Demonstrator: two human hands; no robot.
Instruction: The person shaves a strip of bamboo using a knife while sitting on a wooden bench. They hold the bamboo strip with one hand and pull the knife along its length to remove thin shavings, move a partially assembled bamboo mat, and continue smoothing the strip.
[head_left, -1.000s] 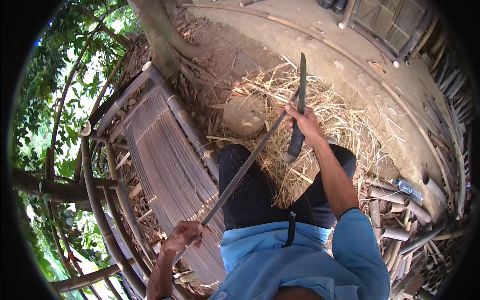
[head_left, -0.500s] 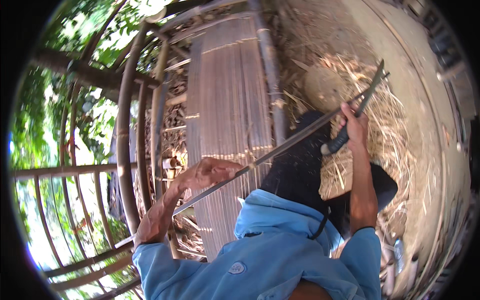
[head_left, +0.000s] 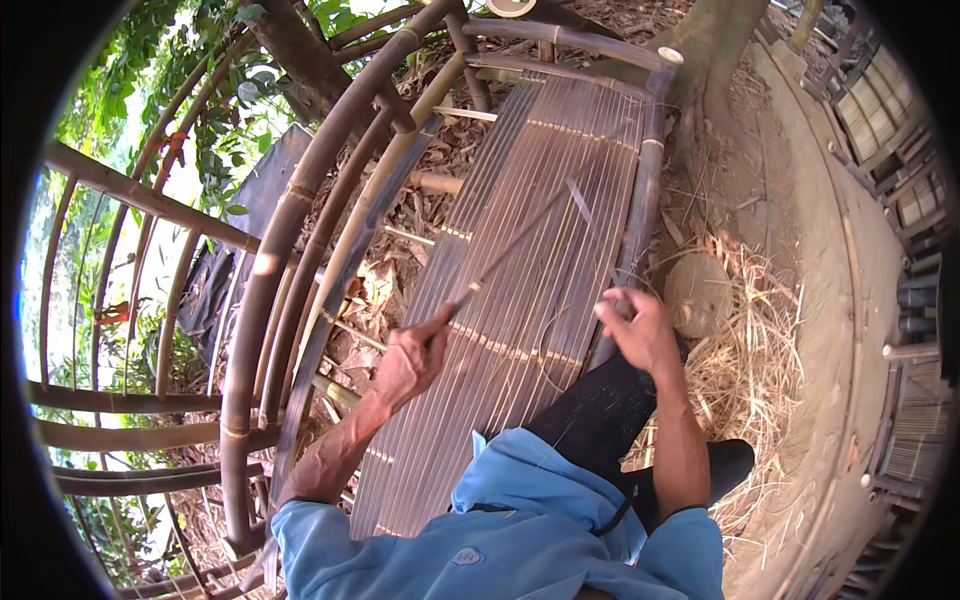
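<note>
My left hand (head_left: 412,362) is closed around one end of a long, dark bamboo strip (head_left: 515,245), which slants up and right above the slatted bamboo bench (head_left: 570,150). To the right, my right hand (head_left: 642,330) grips a knife by its dark handle, mostly hidden in the fingers. Motion smears the knife's blade (head_left: 582,202), which points up and left, near the far end of the strip; whether they touch I cannot tell. A thin, curved strand (head_left: 545,365) loops over the slats between my hands.
Bamboo rails (head_left: 262,300) stand along the bench's left side, with leaves beyond. Pale shavings (head_left: 755,370) cover the ground at right, around a round wood block (head_left: 697,290). A tree trunk (head_left: 715,70) rises at the far end. Bamboo panels (head_left: 915,430) line the far right.
The view has shifted, showing more of the bench. My right hand has moved left over the bench's edge, and the knife now points up-left. The strip is now held only by my left hand.
</note>
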